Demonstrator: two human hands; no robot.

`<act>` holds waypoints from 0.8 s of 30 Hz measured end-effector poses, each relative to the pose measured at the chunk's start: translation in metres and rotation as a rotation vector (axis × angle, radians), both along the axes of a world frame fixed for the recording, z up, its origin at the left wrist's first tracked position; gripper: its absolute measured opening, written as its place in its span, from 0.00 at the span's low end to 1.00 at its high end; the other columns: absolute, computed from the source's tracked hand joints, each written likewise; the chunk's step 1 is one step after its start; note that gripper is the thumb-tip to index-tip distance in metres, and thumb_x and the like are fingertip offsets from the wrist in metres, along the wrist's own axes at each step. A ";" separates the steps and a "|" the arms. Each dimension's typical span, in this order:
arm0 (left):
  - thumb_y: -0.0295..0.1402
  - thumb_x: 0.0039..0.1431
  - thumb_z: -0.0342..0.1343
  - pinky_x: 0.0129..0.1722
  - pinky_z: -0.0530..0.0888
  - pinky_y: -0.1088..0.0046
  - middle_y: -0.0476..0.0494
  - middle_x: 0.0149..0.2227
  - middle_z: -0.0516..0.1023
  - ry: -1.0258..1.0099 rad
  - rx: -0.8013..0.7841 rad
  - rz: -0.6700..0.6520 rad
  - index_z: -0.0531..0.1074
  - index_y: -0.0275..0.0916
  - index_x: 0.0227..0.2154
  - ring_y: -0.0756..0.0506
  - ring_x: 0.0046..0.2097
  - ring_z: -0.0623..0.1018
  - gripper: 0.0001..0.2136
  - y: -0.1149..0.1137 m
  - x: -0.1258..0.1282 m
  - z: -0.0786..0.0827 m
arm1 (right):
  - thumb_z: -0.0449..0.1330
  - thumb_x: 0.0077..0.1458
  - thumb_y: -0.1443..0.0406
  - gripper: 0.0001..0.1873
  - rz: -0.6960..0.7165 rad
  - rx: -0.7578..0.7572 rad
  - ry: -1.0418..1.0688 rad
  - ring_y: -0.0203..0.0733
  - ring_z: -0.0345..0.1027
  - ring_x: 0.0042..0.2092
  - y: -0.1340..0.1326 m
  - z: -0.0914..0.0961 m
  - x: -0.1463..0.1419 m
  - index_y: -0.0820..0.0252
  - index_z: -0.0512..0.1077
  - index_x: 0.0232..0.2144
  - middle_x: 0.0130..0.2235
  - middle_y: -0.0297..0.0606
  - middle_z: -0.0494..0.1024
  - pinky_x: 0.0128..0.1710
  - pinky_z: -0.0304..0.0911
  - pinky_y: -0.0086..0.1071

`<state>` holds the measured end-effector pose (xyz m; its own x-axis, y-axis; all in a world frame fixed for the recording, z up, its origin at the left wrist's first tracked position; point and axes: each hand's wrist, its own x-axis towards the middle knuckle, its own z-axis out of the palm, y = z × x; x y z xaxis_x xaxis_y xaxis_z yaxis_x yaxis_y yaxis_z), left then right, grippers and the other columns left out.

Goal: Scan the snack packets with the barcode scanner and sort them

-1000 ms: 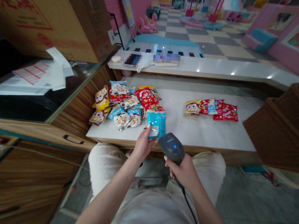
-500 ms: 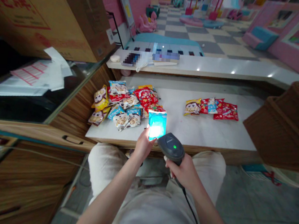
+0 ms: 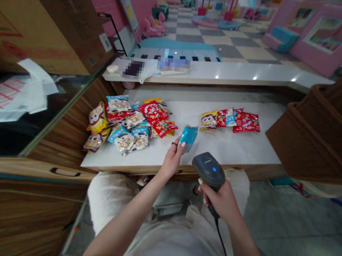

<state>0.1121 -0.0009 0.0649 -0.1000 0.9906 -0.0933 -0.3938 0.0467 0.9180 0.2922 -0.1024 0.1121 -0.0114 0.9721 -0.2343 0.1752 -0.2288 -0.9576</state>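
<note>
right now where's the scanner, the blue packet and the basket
scanner [image 3: 208, 170], head view, on its dark grey top
blue packet [image 3: 188, 138], head view, on its front face
basket [image 3: 312, 141], head view, on its woven side wall

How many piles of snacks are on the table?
2. A big snack pile lies at the left of the white table, a small pile at the right. A blue bag sits in the left hand.

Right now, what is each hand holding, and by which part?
The left hand pinches a blue snack packet by its lower edge; the right hand grasps a corded barcode scanner by its handle.
</note>
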 end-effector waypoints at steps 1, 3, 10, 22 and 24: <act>0.39 0.61 0.70 0.68 0.68 0.61 0.39 0.55 0.84 0.060 0.057 -0.010 0.79 0.43 0.56 0.36 0.65 0.77 0.21 0.010 0.009 0.001 | 0.67 0.50 0.54 0.15 -0.024 0.000 -0.001 0.38 0.63 0.16 0.000 0.000 0.007 0.56 0.73 0.21 0.13 0.31 0.70 0.19 0.61 0.30; 0.37 0.64 0.67 0.73 0.63 0.59 0.37 0.61 0.81 0.228 0.201 -0.045 0.78 0.43 0.59 0.35 0.69 0.73 0.21 0.034 0.029 0.001 | 0.67 0.51 0.53 0.16 -0.061 -0.003 -0.004 0.39 0.64 0.16 -0.001 -0.001 0.019 0.56 0.75 0.21 0.14 0.33 0.71 0.20 0.61 0.31; 0.32 0.73 0.49 0.79 0.47 0.48 0.34 0.77 0.60 1.045 0.643 -0.314 0.66 0.40 0.72 0.37 0.79 0.58 0.26 0.118 0.098 -0.019 | 0.67 0.51 0.54 0.15 -0.131 -0.005 -0.009 0.39 0.64 0.16 -0.003 -0.002 0.040 0.56 0.74 0.21 0.14 0.33 0.71 0.20 0.63 0.32; 0.31 0.75 0.42 0.77 0.39 0.37 0.35 0.80 0.49 1.514 0.724 -0.528 0.56 0.42 0.77 0.35 0.81 0.49 0.29 0.176 0.139 -0.029 | 0.66 0.49 0.53 0.15 -0.142 -0.032 -0.048 0.40 0.64 0.17 0.004 -0.005 0.047 0.55 0.74 0.19 0.14 0.34 0.71 0.20 0.62 0.32; 0.30 0.74 0.43 0.77 0.40 0.37 0.34 0.80 0.50 1.508 0.705 -0.536 0.56 0.40 0.77 0.35 0.81 0.50 0.30 0.178 0.142 -0.022 | 0.66 0.49 0.53 0.16 -0.131 -0.030 -0.050 0.40 0.64 0.17 0.005 -0.004 0.045 0.55 0.74 0.19 0.14 0.34 0.71 0.21 0.62 0.32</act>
<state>0.2539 0.1775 0.0426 0.6369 0.7470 0.1906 0.6733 -0.6594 0.3344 0.3372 -0.0970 0.1084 0.1277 0.9570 -0.2604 0.1896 -0.2812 -0.9407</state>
